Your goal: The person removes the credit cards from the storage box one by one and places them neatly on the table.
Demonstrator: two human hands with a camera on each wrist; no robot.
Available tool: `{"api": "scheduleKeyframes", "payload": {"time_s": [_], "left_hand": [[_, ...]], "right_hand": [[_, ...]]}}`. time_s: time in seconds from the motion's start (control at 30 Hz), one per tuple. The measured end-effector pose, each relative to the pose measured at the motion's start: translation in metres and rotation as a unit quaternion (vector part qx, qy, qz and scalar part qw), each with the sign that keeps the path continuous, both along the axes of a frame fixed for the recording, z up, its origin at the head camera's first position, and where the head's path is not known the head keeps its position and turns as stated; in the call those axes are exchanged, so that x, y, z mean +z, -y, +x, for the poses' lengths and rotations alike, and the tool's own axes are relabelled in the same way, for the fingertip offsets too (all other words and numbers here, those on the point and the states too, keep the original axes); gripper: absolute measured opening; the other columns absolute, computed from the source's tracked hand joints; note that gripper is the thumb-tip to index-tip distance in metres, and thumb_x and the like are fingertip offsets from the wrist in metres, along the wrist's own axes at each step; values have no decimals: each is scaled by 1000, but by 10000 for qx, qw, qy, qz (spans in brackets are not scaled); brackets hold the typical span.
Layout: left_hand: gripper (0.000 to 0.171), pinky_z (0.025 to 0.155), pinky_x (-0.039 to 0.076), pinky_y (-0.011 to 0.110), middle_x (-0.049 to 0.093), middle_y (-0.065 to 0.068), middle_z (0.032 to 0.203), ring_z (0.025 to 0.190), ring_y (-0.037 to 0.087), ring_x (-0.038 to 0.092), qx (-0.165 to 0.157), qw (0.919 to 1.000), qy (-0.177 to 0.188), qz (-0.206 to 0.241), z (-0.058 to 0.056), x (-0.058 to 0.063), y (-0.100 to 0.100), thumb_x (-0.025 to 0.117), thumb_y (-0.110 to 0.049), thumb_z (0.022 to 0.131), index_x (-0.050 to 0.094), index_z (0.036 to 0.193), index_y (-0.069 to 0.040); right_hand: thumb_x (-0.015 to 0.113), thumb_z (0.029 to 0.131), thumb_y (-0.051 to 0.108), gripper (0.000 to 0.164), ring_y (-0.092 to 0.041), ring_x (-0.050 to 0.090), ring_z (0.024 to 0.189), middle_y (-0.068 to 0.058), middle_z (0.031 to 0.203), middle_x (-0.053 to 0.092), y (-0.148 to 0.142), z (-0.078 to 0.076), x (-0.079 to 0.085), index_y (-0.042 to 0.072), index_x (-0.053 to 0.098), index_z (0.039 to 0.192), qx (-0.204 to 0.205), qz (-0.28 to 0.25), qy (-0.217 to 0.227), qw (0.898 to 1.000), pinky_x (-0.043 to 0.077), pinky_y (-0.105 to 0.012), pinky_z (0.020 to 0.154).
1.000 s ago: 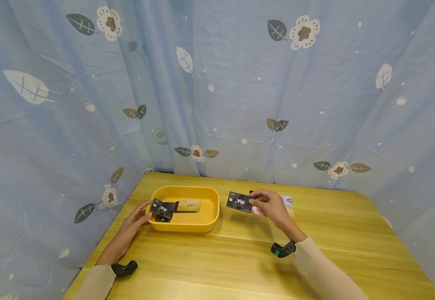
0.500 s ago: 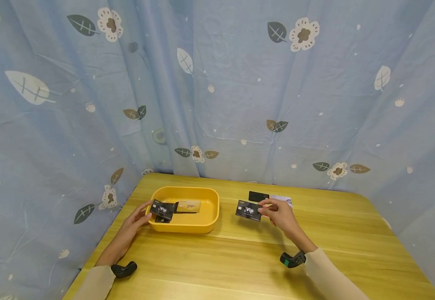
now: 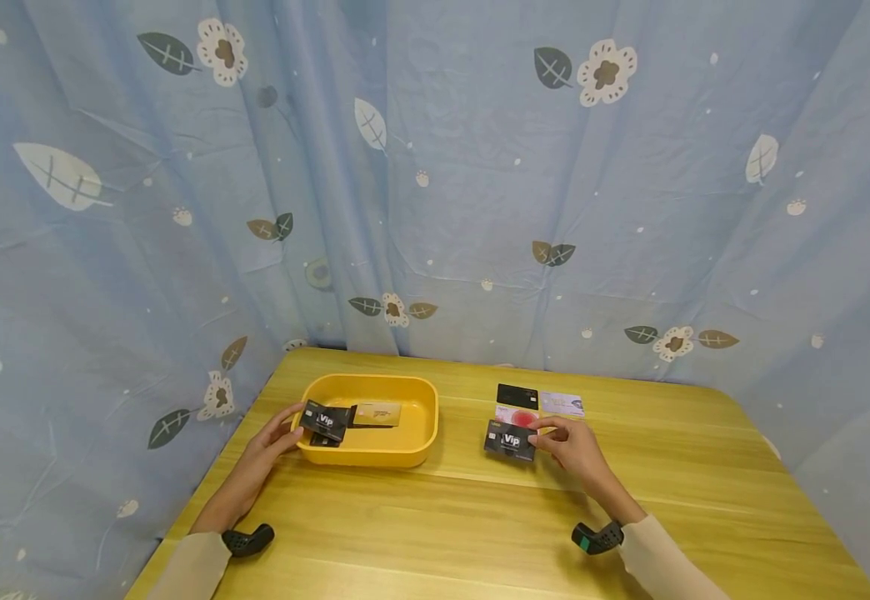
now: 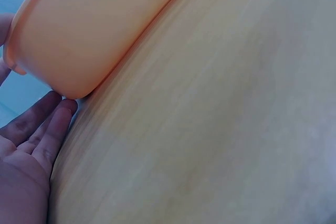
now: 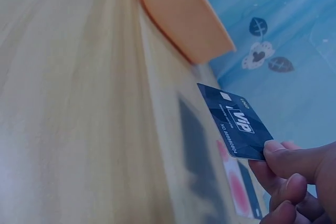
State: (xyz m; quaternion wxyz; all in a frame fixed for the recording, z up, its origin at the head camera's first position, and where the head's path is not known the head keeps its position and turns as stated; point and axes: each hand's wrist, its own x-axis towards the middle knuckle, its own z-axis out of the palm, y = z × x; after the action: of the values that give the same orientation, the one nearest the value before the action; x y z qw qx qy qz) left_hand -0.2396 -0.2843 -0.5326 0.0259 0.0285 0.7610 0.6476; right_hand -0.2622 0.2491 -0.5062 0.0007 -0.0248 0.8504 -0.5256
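My right hand (image 3: 572, 446) pinches the right edge of a black "Vip" card (image 3: 508, 442) between thumb and fingers. In the right wrist view the card (image 5: 236, 121) is raised over the table, its shadow falling on the wood. My left hand (image 3: 258, 454) holds the left end of a yellow plastic basin (image 3: 393, 457), fingertips at its rim; in the left wrist view other fingers (image 4: 58, 124) lie at its lower corner. Inside the basin, another black Vip card (image 3: 326, 419) leans at the left, over a further dark card. A gold card (image 3: 377, 414) lies beside it.
Just behind the held card, a black card (image 3: 517, 396), a pale lilac card (image 3: 562, 404) and a pink-and-white card (image 3: 516, 416) lie on the wooden table (image 3: 420, 533). A blue patterned curtain (image 3: 465, 183) hangs behind and around the table.
My right hand has moved right and toward me with the black Vip card, uncovering the cards on the table behind it. The left hand and the basin have stayed in place.
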Motion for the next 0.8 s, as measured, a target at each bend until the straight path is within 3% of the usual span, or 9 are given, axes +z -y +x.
{"api": "scheduleKeyframes", "payload": {"time_s": [0.17,0.47,0.8], "left_hand": [[64,100,47,33,35,14,158,130,33,45,14,10000,46,-71,-1,-2,1,57,-41,106,32,162,-23],[62,101,46,31,35,10,159,135,31,42,39,9999,109,-93,-3,-4,1,58,-42,106,34,161,-26],[65,105,43,36,34,11,160,134,27,42,10,9998,140,-107,-3,-2,2,58,-44,105,33,162,-26]], "right_hand": [[80,90,14,20,-16,36,44,0,52,43,-2,2,-7,12,78,110,-51,254,31,9997,31,-26,44],[80,90,14,19,-16,45,49,-4,58,55,-6,-2,-13,8,78,107,-343,518,342,9975,38,-27,48],[84,87,19,23,-15,45,50,-3,59,54,-5,-4,-17,4,78,104,-586,404,553,9959,39,-27,47]]}}
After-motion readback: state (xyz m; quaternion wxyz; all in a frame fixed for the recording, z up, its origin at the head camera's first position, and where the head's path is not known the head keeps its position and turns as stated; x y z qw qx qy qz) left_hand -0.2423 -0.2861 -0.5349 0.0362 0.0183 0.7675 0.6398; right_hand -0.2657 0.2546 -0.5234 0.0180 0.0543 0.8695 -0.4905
